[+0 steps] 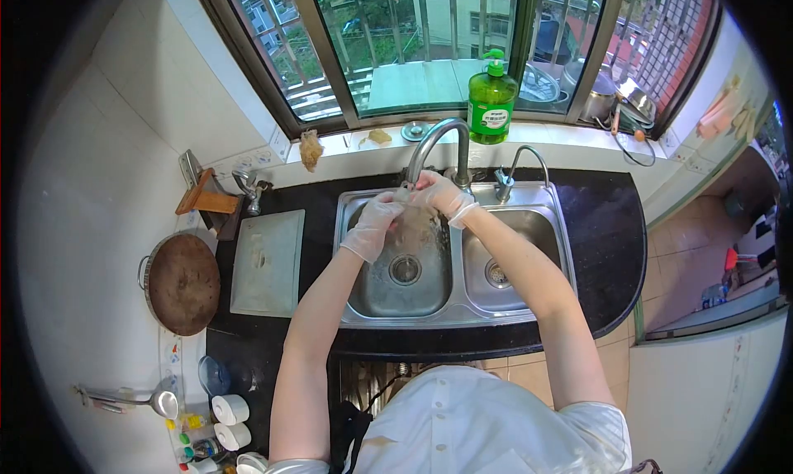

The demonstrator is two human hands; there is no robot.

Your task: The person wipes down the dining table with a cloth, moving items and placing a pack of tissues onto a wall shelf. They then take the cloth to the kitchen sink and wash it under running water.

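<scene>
Both hands wear thin, clear gloves and meet under the spout of the curved faucet [438, 135], over the left sink basin [396, 296]. My left hand [376, 225] has its fingers closed on a small pale thing [403, 195], too small to name. From the right, my right hand [442, 196] reaches the same thing with its fingers pinched together. Water appears to run down into the basin below the hands, where the drain [405, 269] shows. The right basin [520, 234] lies beneath my right forearm.
A green pump bottle [492, 102] stands on the sill behind the faucet. A small tap [504, 183] rises at the right basin. Left of the sink are a cutting board [268, 263], a round brown pan [182, 284], a knife rack [211, 200] and white-lidded jars [231, 410].
</scene>
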